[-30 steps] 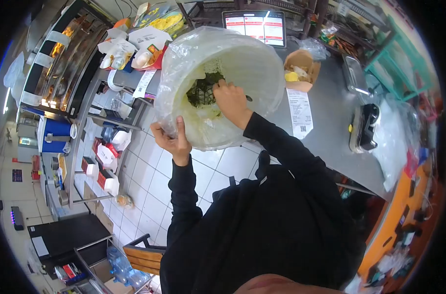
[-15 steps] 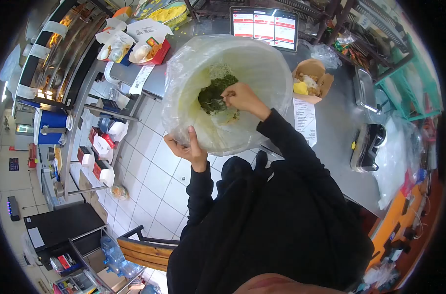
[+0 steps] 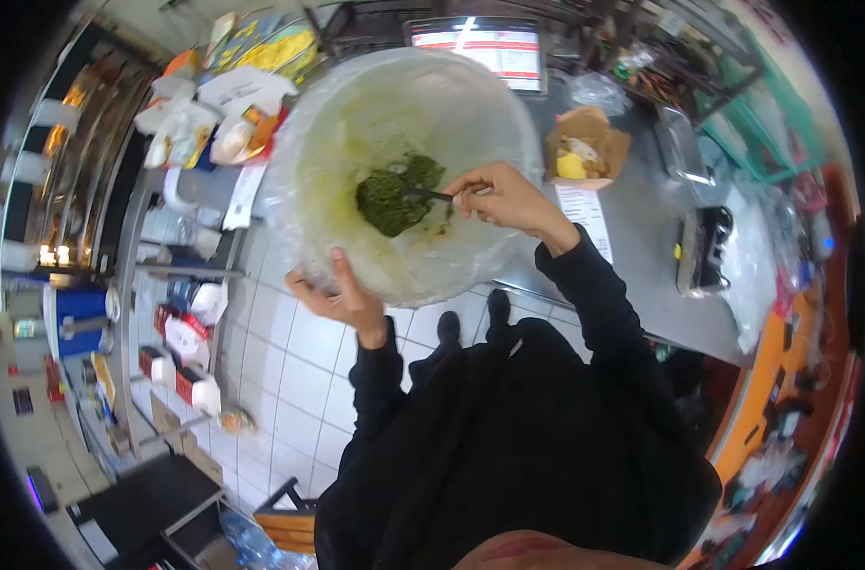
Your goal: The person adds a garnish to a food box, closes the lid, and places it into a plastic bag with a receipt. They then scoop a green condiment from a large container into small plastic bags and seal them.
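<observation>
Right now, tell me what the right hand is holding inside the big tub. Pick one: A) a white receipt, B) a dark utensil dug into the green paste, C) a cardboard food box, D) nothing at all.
B: the right hand grips a dark utensil whose tip sits in the green paste inside the tub, while the left hand holds the tub's near rim.

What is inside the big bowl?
Inside the bowl sits a dark green clump with yellowish smears around it. The right hand pokes it with a dark utensil. What lies under the clump is hidden. The left hand grips the rim.
</observation>
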A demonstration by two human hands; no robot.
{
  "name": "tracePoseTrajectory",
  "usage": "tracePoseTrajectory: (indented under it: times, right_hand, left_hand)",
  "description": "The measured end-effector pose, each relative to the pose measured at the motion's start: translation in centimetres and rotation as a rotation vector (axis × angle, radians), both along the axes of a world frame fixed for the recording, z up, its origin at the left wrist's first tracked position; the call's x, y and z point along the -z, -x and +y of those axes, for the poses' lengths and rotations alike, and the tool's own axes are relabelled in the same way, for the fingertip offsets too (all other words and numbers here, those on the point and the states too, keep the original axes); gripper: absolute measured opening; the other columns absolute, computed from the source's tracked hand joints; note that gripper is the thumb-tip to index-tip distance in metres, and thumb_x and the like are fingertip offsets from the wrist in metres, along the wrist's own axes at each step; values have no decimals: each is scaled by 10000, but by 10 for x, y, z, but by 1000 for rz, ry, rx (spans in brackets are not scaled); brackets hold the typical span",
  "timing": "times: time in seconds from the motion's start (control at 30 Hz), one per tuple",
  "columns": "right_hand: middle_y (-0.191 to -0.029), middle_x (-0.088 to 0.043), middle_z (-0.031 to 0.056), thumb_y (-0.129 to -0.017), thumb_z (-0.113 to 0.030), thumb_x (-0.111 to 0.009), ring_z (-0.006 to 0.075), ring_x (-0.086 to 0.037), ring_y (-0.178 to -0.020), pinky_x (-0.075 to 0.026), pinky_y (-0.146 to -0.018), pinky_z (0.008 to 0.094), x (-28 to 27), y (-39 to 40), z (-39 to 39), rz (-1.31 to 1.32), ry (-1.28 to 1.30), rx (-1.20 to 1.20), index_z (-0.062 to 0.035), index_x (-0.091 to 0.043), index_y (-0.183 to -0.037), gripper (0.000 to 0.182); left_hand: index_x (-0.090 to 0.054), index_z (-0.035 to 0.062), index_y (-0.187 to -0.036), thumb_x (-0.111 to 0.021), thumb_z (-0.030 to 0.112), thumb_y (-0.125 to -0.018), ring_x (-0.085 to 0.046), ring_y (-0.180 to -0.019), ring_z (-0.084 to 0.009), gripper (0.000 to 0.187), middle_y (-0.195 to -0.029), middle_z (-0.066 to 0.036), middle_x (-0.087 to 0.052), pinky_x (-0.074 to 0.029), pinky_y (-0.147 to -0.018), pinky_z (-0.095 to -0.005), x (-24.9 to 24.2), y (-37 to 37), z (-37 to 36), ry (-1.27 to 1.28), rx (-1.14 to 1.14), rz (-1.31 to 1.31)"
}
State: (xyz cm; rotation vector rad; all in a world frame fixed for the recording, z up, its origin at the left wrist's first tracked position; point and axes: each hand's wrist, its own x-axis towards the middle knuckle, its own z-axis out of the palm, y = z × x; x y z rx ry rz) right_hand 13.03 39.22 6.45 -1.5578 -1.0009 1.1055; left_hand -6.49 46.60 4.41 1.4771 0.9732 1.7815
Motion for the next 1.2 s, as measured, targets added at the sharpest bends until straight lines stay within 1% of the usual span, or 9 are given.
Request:
tracePoseTrajectory:
  times: [0.1, 0.3, 0.5, 0.7, 0.9, 0.97, 1.03, 1.13, 1.2]
  right_hand:
    - [-676, -567, 22, -774, -109, -567, 23, -403, -487, -308, -408, 170, -24, -12, -32, -38, -89, 87, 4, -593, -967, 225]
    - [-693, -615, 46, -766, -90, -534, 129, -572, -605, -427, -498, 262, -48, -79, -121, -318, -87, 497, -13, -616, -930, 198]
    - [-808, -585, 69, -704, -57, -537, 226, -589, -658, -479, -546, 299, 33, -119, -136, -1332, 205, 641, -47, -566, -956, 253]
    - [-782, -484, 29, -653, -76, -558, 181, -548, -706, -481, -586, 287, 53, -119, -121, -1769, 257, 572, -105, -546, -946, 294]
    - [-792, -534, 51, -742, -45, -539, 164, -560, -652, -450, -516, 279, 1, -94, -140, -1496, -105, 927, -58, -574, -959, 220]
    - [-845, -582, 84, -768, -72, -557, 173, -576, -628, -452, -518, 305, -51, -53, -153, -1020, -282, 1010, -41, -600, -937, 177]
    - [-880, -595, 114, -747, -83, -589, 185, -575, -608, -453, -508, 321, -81, -14, -167, -805, -499, 814, -34, -619, -918, 180]
    - [-964, -521, 155, -739, -215, -610, 323, -511, -934, -433, -771, 401, -108, 42, -180, -962, -434, 646, -34, -500, -1104, 422]
    - [-988, -499, 200, -725, -303, -626, 317, -513, -920, -439, -735, 406, -128, 74, -212, -1280, -182, 843, -25, -400, -1186, 583]
  left_hand:
    - [-411, -16, -890, -622, 102, -764, -443, -766, -177, 273, -845, -84, -434, -388, -706, -280, -4, -3, 16, 22, 9, 0]
    - [-407, -18, -931, -624, 106, -767, -494, -781, -191, 298, -883, -130, -504, -431, -701, -292, -14, -13, 35, 29, 61, -28]
    - [-402, -20, -994, -624, 111, -761, -533, -764, -198, 347, -926, -165, -539, -470, -681, -296, -16, -15, 33, 126, 39, -36]
    - [-402, -24, -1052, -621, 136, -763, -528, -781, -206, 398, -942, -159, -533, -463, -694, -295, -24, -24, 25, 158, -5, -28]
    - [-404, -17, -1085, -616, 146, -775, -506, -842, -211, 409, -993, -160, -489, -445, -760, -316, -33, -20, 26, 166, 104, -15]
    - [-386, -17, -1144, -613, 148, -782, -491, -892, -222, 458, -1049, -167, -465, -436, -795, -345, -38, -8, 25, 119, 91, 27]
    - [-352, -12, -1211, -606, 159, -793, -469, -956, -237, 518, -1121, -176, -429, -415, -843, -381, -35, 7, 22, 101, 217, -30]
    - [-334, 19, -1246, -559, 209, -827, -468, -1000, -263, 512, -1183, -193, -403, -416, -855, -416, -54, 6, -15, 81, 220, 182]
    - [-338, 25, -1239, -533, 251, -835, -471, -1004, -271, 502, -1183, -195, -405, -425, -842, -424, -61, 2, -48, 41, 369, 203]
